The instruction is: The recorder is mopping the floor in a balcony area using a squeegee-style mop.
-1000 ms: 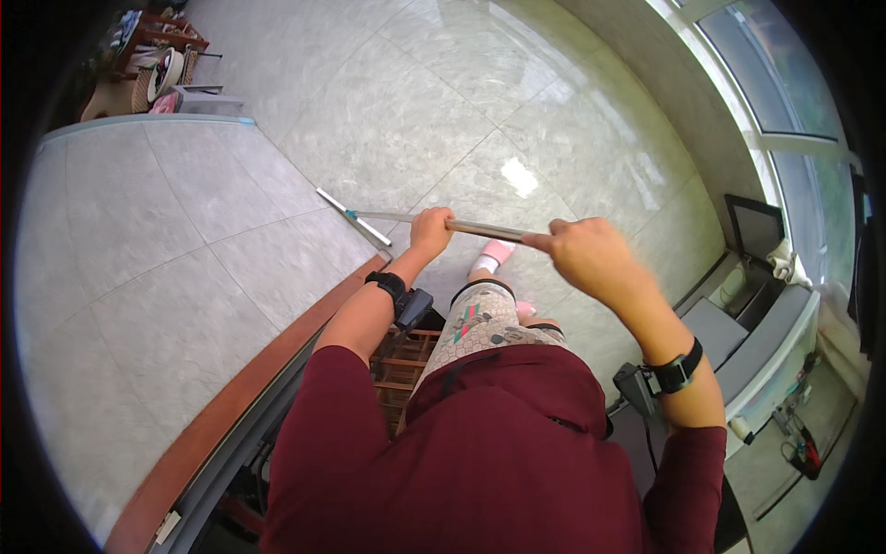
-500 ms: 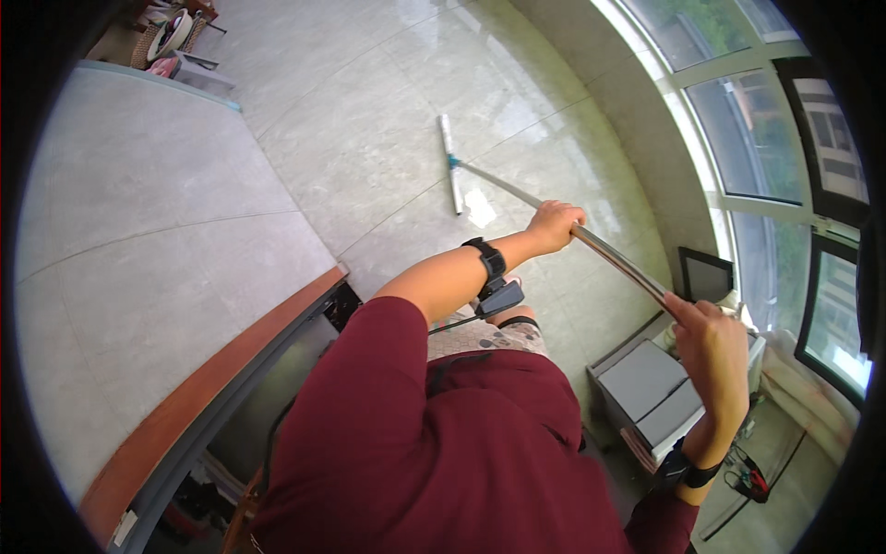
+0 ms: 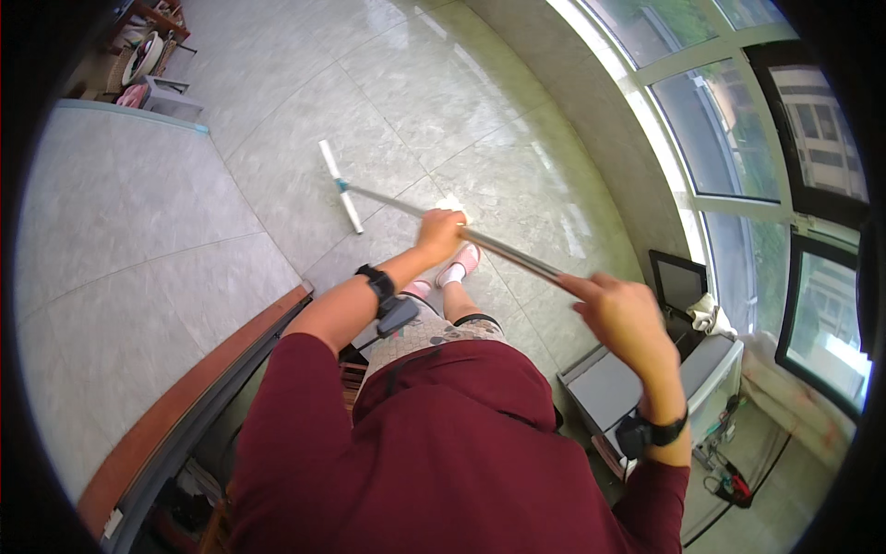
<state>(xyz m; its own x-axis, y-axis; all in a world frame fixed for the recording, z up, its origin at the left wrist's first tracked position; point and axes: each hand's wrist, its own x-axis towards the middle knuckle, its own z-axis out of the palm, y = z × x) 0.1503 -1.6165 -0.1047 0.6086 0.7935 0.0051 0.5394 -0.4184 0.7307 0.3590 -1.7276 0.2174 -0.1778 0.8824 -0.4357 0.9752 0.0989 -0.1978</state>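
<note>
A long-handled floor squeegee (image 3: 352,214) lies across my front, its narrow white bar on the grey tiled floor with a teal joint in the middle. From the joint, a metal pole (image 3: 517,257) slopes up toward my right side. Halfway along the pole, my left hand (image 3: 441,234) is wrapped round it. My right hand (image 3: 623,319) grips the upper end of the pole, slightly blurred. Both wrists wear black straps with small dark devices.
To the left runs a large grey surface (image 3: 138,222) with a reddish-brown edge. Grey boxes (image 3: 600,388) and a dark-framed panel (image 3: 678,282) stand at the right, below the windows (image 3: 715,129). A basket (image 3: 143,57) and small stool (image 3: 171,97) sit far left. My slippered feet (image 3: 469,261) are below the pole.
Both hands have moved left with the squeegee. Its white bar has swept left across the tiles, and my feet have come into fuller view.
</note>
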